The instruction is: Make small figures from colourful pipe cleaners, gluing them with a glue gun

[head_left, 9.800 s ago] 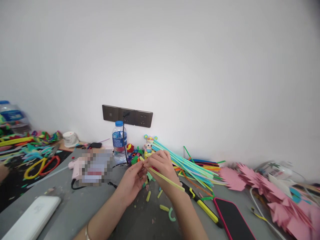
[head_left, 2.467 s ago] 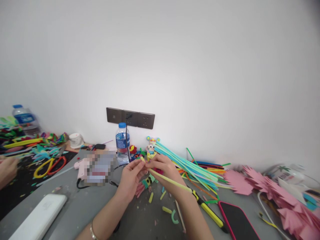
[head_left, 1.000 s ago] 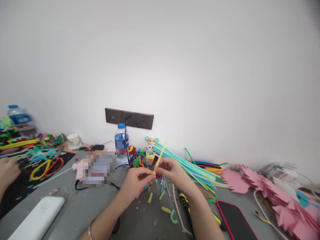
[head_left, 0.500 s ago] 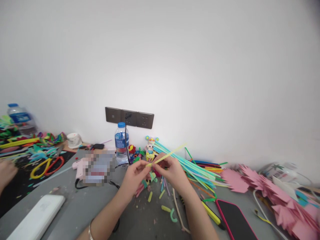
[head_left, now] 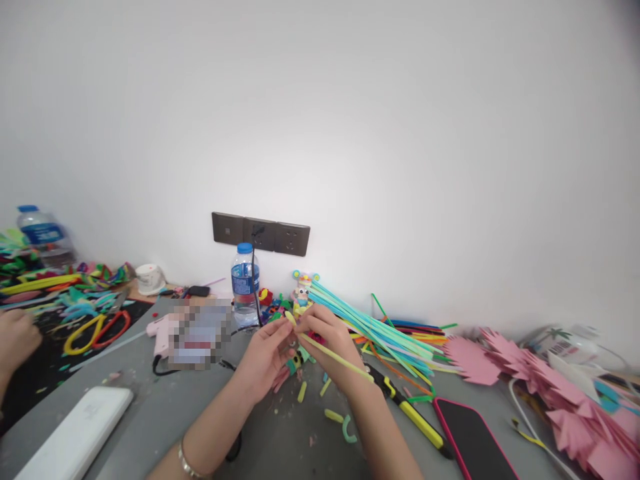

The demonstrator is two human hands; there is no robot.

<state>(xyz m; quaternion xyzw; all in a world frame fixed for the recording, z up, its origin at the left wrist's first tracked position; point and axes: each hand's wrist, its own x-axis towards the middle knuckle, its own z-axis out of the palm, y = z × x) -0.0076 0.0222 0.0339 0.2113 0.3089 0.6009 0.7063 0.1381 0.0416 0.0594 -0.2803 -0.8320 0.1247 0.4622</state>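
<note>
A yellow pipe cleaner (head_left: 340, 361) is pinched between my two hands, its long end slanting down to the right across my right wrist. My left hand (head_left: 263, 357) grips it near its upper end, with thumb and forefinger together. My right hand (head_left: 333, 343) holds it close beside, fingers curled. Behind my fingertips stands a small figure with big eyes and round ears (head_left: 303, 290), partly hidden. Under my hands lie cut yellow pieces (head_left: 302, 392) and a curved mint-green piece (head_left: 349, 430). Yellow-handled pliers (head_left: 415, 420) rest right of my right forearm.
A bundle of pale blue pipe cleaners (head_left: 375, 327) lies behind. At right are a pink-edged phone (head_left: 475, 440) and pink folded paper (head_left: 565, 400). At left are a water bottle (head_left: 245, 287), a pink glue gun (head_left: 161, 335), scissors (head_left: 97, 333), a white power bank (head_left: 80, 433) and another person's hand (head_left: 19, 340).
The yellow pipe cleaner's long end has swung from pointing up right to pointing down right. My right hand has turned and shifted slightly left. The other person's hand has moved slightly right.
</note>
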